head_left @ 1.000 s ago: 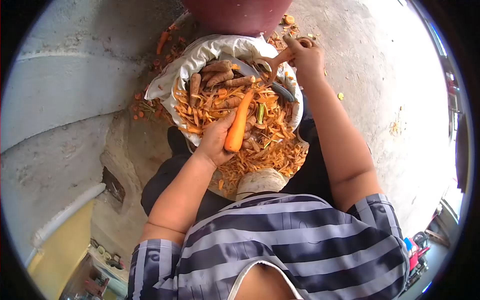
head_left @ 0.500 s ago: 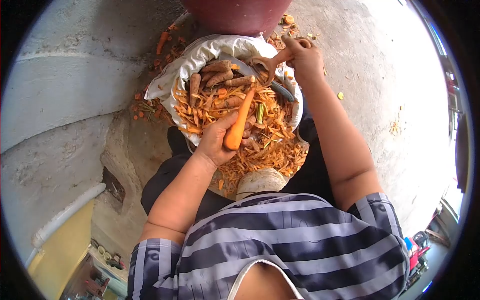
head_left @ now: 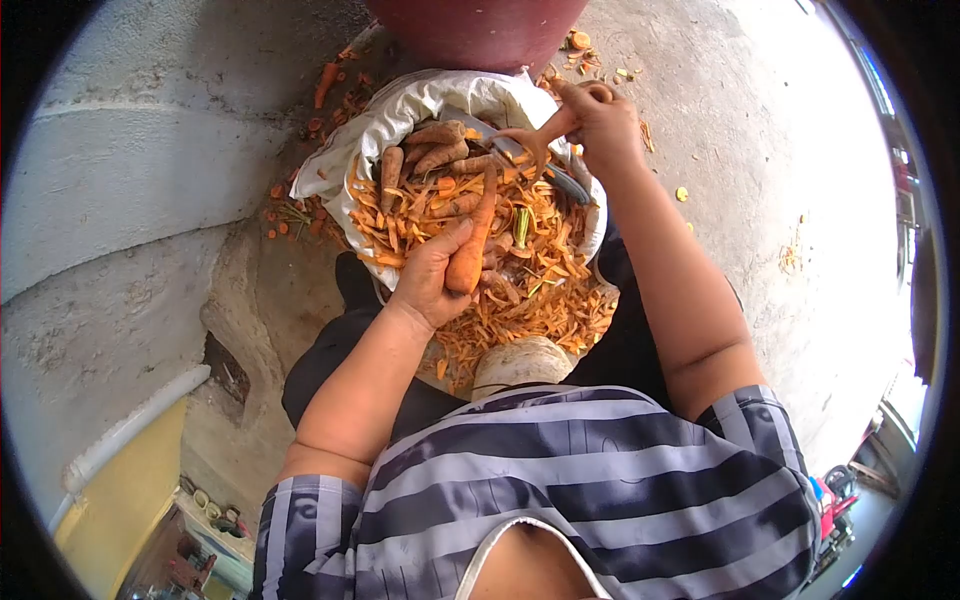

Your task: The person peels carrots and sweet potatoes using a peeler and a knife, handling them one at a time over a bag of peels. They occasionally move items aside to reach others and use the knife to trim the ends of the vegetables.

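Observation:
My left hand (head_left: 436,272) is wrapped around the thick end of a carrot (head_left: 474,245), whose thin tip points away from me. A rough, darker strip of skin shows along its upper side. My right hand (head_left: 606,125) grips an orange-brown Y-shaped peeler (head_left: 545,137), its forked head just beyond the carrot's tip and apart from it. Below both hands, a white sack (head_left: 330,172) with its rim rolled open holds orange peelings (head_left: 550,235). Several unpeeled carrots (head_left: 437,157) and a knife with a dark handle (head_left: 567,185) lie on those peelings.
A large dark red tub (head_left: 475,30) stands just behind the sack. Carrot scraps (head_left: 320,125) litter the floor to the left of the sack, and carrot slices (head_left: 580,40) lie to the right of the tub. A grey wall (head_left: 120,180) runs along the left.
The carrot has turned in my left hand, so a rougher, darker side faces up instead of the smooth orange one. The peeler has tilted slightly in my right hand.

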`<state>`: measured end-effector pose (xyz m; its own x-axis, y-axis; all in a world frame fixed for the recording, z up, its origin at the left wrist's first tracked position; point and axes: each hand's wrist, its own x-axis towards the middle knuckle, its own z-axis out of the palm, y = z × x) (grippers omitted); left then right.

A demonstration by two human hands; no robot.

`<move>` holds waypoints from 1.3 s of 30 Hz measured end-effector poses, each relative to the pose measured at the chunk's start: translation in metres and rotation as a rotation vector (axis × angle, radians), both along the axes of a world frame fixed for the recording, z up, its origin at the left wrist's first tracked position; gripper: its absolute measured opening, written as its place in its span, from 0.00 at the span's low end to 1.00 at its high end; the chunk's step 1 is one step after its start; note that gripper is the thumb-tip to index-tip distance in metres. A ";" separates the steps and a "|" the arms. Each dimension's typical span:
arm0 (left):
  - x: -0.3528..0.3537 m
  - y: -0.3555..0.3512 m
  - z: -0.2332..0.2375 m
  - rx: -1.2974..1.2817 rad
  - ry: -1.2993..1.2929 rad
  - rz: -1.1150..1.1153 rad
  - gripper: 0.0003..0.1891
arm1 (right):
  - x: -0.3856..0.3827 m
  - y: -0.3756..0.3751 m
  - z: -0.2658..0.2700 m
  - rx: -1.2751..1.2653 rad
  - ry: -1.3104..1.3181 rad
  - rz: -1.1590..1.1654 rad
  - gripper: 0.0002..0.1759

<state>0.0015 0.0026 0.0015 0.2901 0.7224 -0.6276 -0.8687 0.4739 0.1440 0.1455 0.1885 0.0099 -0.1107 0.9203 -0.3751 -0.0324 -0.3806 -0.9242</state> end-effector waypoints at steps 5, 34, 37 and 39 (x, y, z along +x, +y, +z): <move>-0.001 0.002 0.010 -0.031 0.132 -0.001 0.15 | -0.017 -0.043 0.022 -0.158 0.224 0.524 0.10; 0.006 0.002 0.016 -0.082 0.175 -0.046 0.18 | -0.018 -0.055 0.025 -0.050 -0.052 0.592 0.13; 0.010 0.000 0.008 0.014 0.157 -0.097 0.18 | -0.008 -0.023 0.000 -0.026 -0.077 0.357 0.11; 0.007 -0.002 -0.004 0.118 0.113 -0.125 0.18 | 0.010 0.010 -0.008 0.036 -0.090 0.051 0.15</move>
